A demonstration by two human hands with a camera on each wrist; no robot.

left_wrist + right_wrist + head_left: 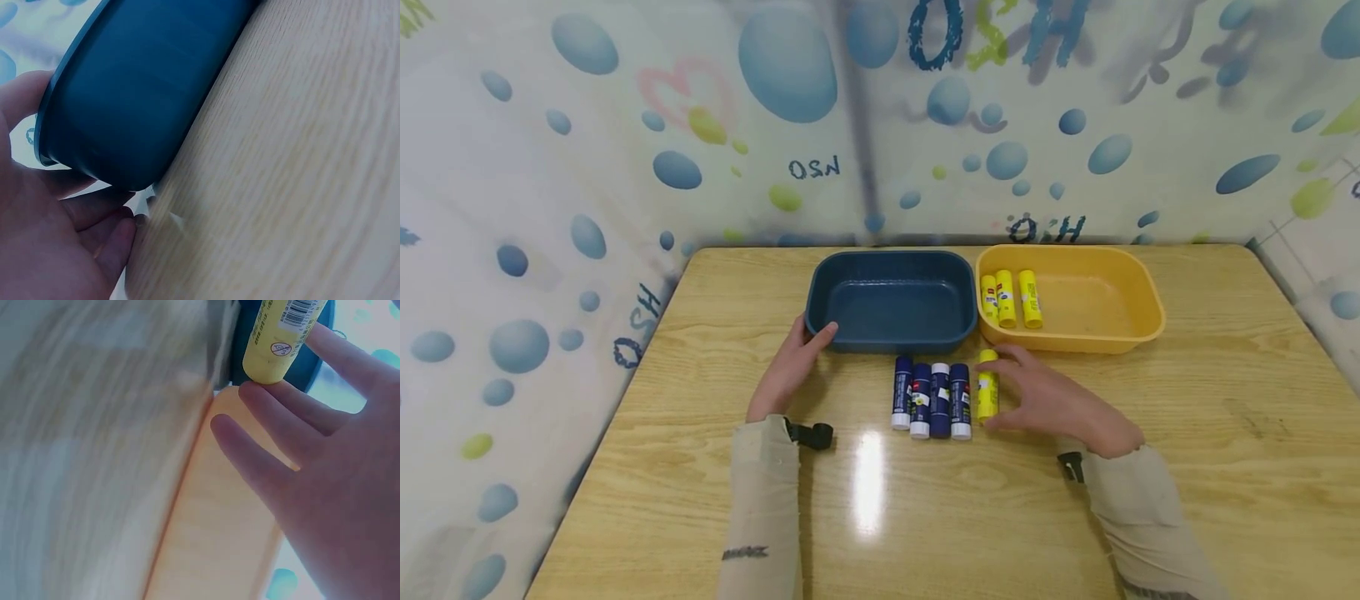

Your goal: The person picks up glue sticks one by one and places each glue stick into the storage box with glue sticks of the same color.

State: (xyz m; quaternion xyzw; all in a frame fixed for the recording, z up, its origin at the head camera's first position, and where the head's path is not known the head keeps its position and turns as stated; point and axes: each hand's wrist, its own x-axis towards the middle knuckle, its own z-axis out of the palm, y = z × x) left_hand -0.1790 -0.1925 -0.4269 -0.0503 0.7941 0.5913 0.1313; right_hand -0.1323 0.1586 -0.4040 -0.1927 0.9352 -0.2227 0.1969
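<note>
Head view: the right hand (1056, 404) reaches round the yellow stick (987, 396), which lies at the right end of a row with four navy sticks (939, 400) on the table (662, 483). Its fingers are bent and partly spread, fingertips about the far end and thumb by the near end. The right wrist view shows fingertips against one end of the stick; whether they have a firm hold, or whether the stick is off the table, cannot be told. The left hand (786, 375) grips the blue bin (895, 343) at its near left corner, thumb over the rim and fingers outside.

To take the yellow stick cleanly, it seems best to press evenly from both ends, or squarely across the barrel. It looks round, so a one-sided push would likely roll it into the nearest navy stick, just beside it across a narrow gap. An approach from the right leaves that gap alone. Lifting straight up before any turn is the safer choice, since the yellow bin (1097, 300) stands close beyond the far end and its front wall could catch the fingertips. Three yellow sticks (1031, 300) lie inside it, toward its left end. A light left-hand grip should do: a hard pull could tilt the blue bin or nudge the yellow one beside it.
</note>
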